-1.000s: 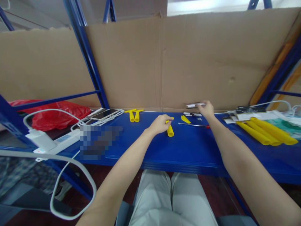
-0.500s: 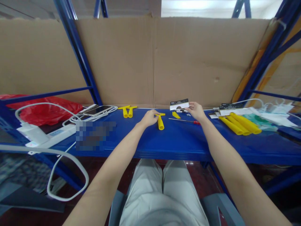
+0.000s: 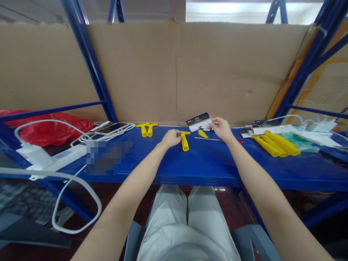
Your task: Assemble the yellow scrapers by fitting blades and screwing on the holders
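The T-shaped tool [image 3: 185, 140] is yellow, round-ended and hollow.

both arms are bare and reach forward and inward. the left arm [image 3: 127, 203] slants up to the left hand [image 3: 171, 137], its fingers [image 3: 178, 133] bent and drawn together, pointing right. the right arm [image 3: 266, 197] extends to the right hand [image 3: 221, 127], slightly farther forward, thumb and fingers pinched, pointing left.
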Tool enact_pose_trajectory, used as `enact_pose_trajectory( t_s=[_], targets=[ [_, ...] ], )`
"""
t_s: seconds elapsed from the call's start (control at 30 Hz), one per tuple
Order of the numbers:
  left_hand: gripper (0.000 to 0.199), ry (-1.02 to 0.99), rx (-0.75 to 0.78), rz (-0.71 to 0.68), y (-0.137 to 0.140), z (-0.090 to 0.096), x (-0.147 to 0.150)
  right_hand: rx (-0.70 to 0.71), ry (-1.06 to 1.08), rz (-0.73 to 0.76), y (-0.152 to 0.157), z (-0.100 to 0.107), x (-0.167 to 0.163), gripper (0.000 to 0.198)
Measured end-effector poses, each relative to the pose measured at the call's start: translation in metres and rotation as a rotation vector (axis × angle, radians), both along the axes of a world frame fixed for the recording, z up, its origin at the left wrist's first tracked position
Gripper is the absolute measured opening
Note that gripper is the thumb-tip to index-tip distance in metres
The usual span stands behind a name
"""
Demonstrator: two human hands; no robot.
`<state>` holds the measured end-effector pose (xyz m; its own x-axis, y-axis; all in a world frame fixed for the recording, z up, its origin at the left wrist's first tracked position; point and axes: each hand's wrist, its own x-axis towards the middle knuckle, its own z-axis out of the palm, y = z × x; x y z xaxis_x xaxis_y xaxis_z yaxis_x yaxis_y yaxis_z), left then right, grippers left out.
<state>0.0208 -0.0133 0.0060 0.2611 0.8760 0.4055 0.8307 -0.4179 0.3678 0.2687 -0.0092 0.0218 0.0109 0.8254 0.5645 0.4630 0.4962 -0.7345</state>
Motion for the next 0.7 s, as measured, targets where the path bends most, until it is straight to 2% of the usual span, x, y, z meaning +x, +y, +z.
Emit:
enact_pose_trajectory(
  t_s=[0.1, 0.23, 0.43, 0.57, 0.7],
  targets=[
    [0.041, -0.031, -0.051, 0.010, -0.004, -0.003, 0.007, -0.005, 0.004, -0.005, -0.002, 0.000, -0.003, 0.024],
    [0.074, -0.081, -0.140, 0.162, -0.009, -0.007, 0.018, -0.012, -0.043, -0.024, -0.006, 0.002, -0.006, 0.022],
    [0.062, -0.082, -0.206, 0.275, -0.009, -0.006, 0.023, -0.019, -0.091, -0.037, -0.010, 0.003, -0.009, 0.014],
    [0.062, -0.101, -0.197, 0.271, -0.008, -0.005, 0.020, -0.018, -0.125, -0.030, -0.010, 0.001, -0.011, 0.007],
    [0.066, -0.142, -0.218, 0.250, -0.009, -0.005, 0.019, -0.021, -0.176, -0.040, -0.008, -0.001, -0.010, 0.013]
  ],
)
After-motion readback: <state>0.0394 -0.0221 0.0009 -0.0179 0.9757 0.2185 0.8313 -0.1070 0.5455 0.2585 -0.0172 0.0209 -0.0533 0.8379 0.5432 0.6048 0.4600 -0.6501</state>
